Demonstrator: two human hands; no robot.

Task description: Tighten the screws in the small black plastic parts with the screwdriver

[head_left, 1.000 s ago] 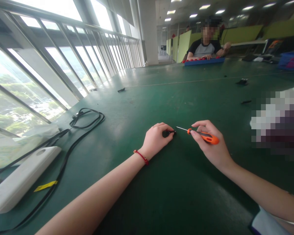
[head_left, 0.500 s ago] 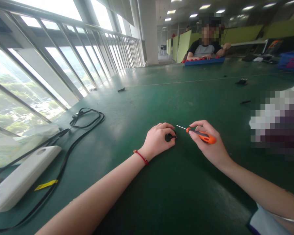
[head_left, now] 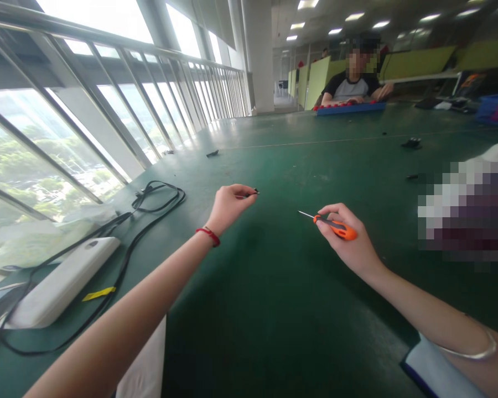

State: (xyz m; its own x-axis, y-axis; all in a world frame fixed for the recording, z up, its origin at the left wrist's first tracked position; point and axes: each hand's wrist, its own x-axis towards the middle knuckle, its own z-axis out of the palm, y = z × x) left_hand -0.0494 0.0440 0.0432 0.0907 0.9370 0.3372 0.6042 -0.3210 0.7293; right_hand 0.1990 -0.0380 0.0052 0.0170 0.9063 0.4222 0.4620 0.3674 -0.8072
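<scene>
Between its thumb and fingertips my left hand (head_left: 232, 203) pinches a small black part (head_left: 255, 192), raised a little over the green table (head_left: 249, 287). My fingers cover most of the part, so its kind does not show. Closed around an orange and dark grey screwdriver (head_left: 341, 229), my right hand (head_left: 351, 235) rests to the right. The thin metal shaft points left toward the middle of the table, its tip apart from the black part and touching nothing.
At left lie a white power strip (head_left: 66, 282), a black cable (head_left: 136, 243) and a yellow tag (head_left: 99, 294). Small black pieces (head_left: 411, 143) lie farther off. Across the table a person (head_left: 352, 83) sits behind a blue tray (head_left: 351, 109). A metal railing (head_left: 149, 99) runs along the left.
My left hand has moved left and away from me, lifting with the black part in its fingers. My right hand keeps the screwdriver almost in place. The view has shifted slightly.
</scene>
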